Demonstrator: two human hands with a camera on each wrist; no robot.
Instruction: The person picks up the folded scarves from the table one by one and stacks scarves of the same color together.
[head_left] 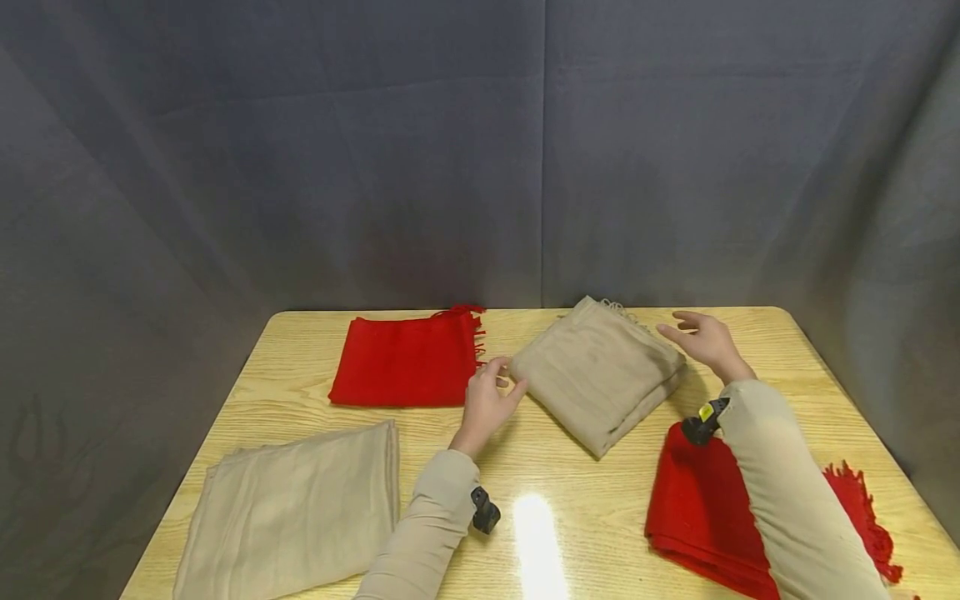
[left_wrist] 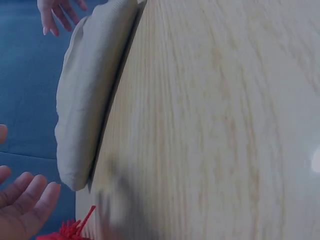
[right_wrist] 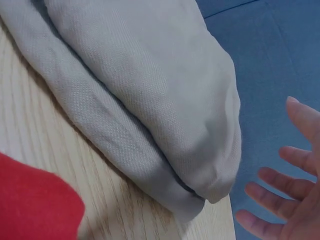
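Note:
A folded beige scarf [head_left: 600, 371] with a fringe at its far edge lies turned like a diamond at the back of the table. Beside its left corner is my left hand [head_left: 489, 407], fingers loosely bent; in the left wrist view a gap shows between these fingers [left_wrist: 32, 195] and the cloth. Off the right corner hovers my right hand [head_left: 708, 342], its fingers spread and holding nothing. The right wrist view shows the scarf's layered folded edge [right_wrist: 150, 120], with the right hand [right_wrist: 295, 185] apart from it.
A folded red scarf [head_left: 405, 362] with fringe lies at the back left. Another beige scarf [head_left: 292, 508] is folded at the front left. At the front right a second red scarf [head_left: 697, 508] lies partly under my right forearm. A dark curtain [head_left: 375, 167] hangs behind the wooden table [head_left: 585, 517].

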